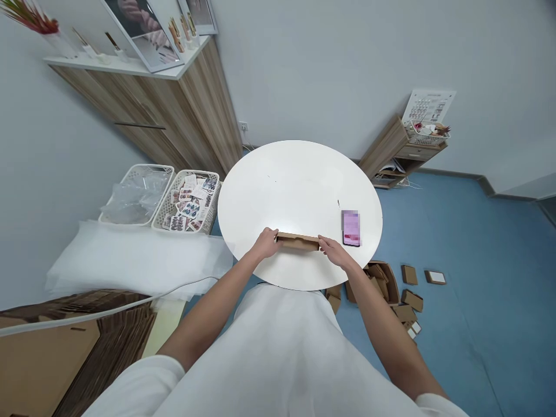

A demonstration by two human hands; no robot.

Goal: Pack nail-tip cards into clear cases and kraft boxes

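A small flat brown cardboard box [297, 241] lies on the near part of the round white table [299, 191]. My left hand [266, 243] grips its left end with the fingers curled round it. My right hand [333, 251] holds its right end, fingers closed on the cardboard. A pink phone [351, 228] lies on the table just right of my right hand.
Two white baskets stand at the left: one [135, 200] with clear plastic bags, one [191, 202] with small printed cards. Stacked flat cardboard [73, 336] is at the lower left. A brown box [382, 281] and scattered small boxes [410, 301] lie on the blue floor at right.
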